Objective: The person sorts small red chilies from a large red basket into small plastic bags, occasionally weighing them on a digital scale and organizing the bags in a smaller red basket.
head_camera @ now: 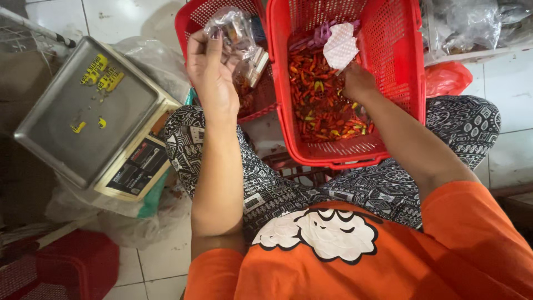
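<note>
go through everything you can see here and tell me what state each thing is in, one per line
left hand: raised, gripping a clear plastic bag
clear plastic bag: crumpled, held up, partly filled
right hand: down inside the red basket, among the chillies
red basket: tilted on the lap, partly full
chillies: loose, mostly red, heaped
scale: platform bare

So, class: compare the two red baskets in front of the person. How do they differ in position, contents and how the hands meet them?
The near red basket rests tilted on the person's lap; the far red basket sits behind it, largely hidden. The near one holds loose chillies; the far one's contents are mostly hidden. The right hand reaches into the near basket; the left hand holds a clear plastic bag over the far one. Both are red perforated plastic.
</note>
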